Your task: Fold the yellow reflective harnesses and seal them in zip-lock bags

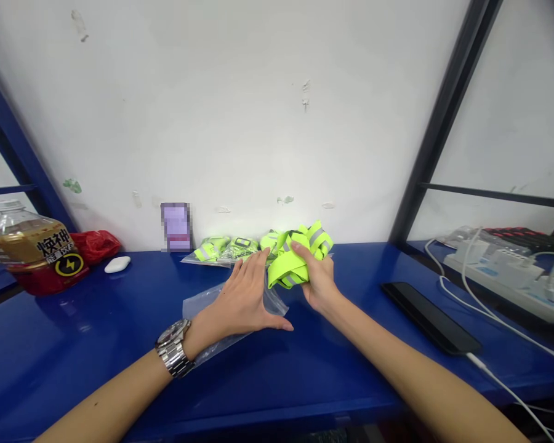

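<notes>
My right hand (321, 277) grips a bunched set of neon-yellow reflective straps (289, 269) with grey stripes, thumb on top. A clear plastic bag (203, 301) lies on the blue table, partly hidden beneath my left hand (244, 295). The left fingers are stretched out and the thumb is spread to the side, just left of the straps. Whether those fingertips touch the bag or the straps, I cannot tell. Behind the hands, against the wall, lie clear bags of similar yellow straps (211, 248).
At left stand a large drink bottle (32, 246), a red plastic bag (95, 245) and a white earphone case (117, 264). A phone-like device (176, 226) leans on the wall. At right lie a black phone (431, 317), white cables and a power strip (503, 271).
</notes>
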The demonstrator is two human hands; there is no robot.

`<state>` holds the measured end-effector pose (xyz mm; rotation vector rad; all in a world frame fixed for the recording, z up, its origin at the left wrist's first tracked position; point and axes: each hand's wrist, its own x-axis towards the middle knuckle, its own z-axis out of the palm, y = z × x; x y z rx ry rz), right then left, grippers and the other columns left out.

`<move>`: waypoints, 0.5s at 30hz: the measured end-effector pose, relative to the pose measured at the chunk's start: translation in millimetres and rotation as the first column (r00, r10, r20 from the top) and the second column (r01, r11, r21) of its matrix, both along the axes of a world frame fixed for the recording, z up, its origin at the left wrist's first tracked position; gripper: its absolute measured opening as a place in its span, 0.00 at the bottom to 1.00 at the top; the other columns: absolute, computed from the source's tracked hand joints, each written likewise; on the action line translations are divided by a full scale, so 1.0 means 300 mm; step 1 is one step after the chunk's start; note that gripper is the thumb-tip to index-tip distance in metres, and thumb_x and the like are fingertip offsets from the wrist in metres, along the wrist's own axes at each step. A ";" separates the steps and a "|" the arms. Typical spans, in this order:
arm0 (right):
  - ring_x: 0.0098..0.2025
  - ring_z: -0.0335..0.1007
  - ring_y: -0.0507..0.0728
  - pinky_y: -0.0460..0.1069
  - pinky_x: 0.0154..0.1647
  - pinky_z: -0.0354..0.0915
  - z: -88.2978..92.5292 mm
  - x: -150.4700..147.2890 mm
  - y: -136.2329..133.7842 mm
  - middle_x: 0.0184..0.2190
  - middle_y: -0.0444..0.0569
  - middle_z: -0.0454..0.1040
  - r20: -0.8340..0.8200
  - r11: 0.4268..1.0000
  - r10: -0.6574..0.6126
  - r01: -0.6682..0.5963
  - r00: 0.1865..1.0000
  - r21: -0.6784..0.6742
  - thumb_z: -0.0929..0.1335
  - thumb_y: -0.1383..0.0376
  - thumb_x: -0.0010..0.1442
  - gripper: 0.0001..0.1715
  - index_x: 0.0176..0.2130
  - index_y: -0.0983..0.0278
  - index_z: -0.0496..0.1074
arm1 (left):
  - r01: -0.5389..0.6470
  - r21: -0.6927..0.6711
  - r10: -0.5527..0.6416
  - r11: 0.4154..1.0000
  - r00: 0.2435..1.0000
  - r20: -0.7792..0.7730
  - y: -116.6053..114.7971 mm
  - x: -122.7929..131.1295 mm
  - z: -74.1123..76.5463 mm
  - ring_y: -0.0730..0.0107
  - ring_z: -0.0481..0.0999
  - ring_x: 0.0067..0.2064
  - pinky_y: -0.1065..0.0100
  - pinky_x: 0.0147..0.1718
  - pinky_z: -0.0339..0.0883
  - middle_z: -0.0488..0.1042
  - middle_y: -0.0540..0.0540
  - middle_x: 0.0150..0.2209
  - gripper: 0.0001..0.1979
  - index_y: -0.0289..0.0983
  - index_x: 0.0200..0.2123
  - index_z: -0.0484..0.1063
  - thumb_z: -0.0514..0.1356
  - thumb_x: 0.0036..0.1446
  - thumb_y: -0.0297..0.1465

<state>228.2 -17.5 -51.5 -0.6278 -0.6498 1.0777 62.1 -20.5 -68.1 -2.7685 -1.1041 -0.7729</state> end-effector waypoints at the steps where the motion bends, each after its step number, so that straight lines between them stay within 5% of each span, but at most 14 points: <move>1: 0.38 0.78 0.60 0.51 0.37 0.76 -0.004 0.001 0.004 0.41 0.51 0.79 0.001 1.000 -0.025 0.025 1.000 -0.016 0.78 0.65 0.40 0.29 0.44 0.65 0.73 | -0.019 -0.064 0.017 0.998 0.999 -0.039 0.003 -0.007 -0.004 0.33 0.48 0.66 0.34 0.59 0.48 0.44 0.26 0.67 0.67 0.37 0.67 0.25 0.62 0.39 0.60; 7: 0.35 0.78 0.59 0.50 0.35 0.76 -0.024 0.007 0.019 0.38 0.51 0.80 0.006 0.993 -0.055 0.056 0.998 -0.101 0.79 0.66 0.39 0.28 0.42 0.66 0.74 | -0.100 -0.275 0.054 0.956 0.984 -0.170 0.020 -0.030 -0.032 0.35 0.65 0.58 0.38 0.49 0.61 0.65 0.25 0.57 0.64 0.35 0.67 0.24 0.60 0.42 0.59; 11: 0.36 0.78 0.60 0.50 0.33 0.76 -0.031 0.001 0.018 0.39 0.51 0.80 0.009 0.994 -0.044 0.044 0.999 -0.104 0.79 0.65 0.39 0.27 0.41 0.66 0.74 | -0.095 -0.226 0.093 0.970 0.995 -0.021 0.013 -0.017 -0.035 0.40 0.74 0.49 0.50 0.40 0.70 0.71 0.28 0.50 0.61 0.33 0.67 0.29 0.63 0.43 0.53; 15: 0.38 0.78 0.61 0.51 0.34 0.76 -0.023 -0.001 0.014 0.40 0.51 0.80 -0.039 0.995 -0.035 0.031 0.999 -0.098 0.79 0.65 0.39 0.29 0.43 0.65 0.73 | -0.097 -0.051 0.102 0.994 0.991 0.091 0.001 0.002 -0.045 0.39 0.68 0.55 0.46 0.47 0.67 0.64 0.28 0.56 0.62 0.33 0.67 0.26 0.65 0.43 0.47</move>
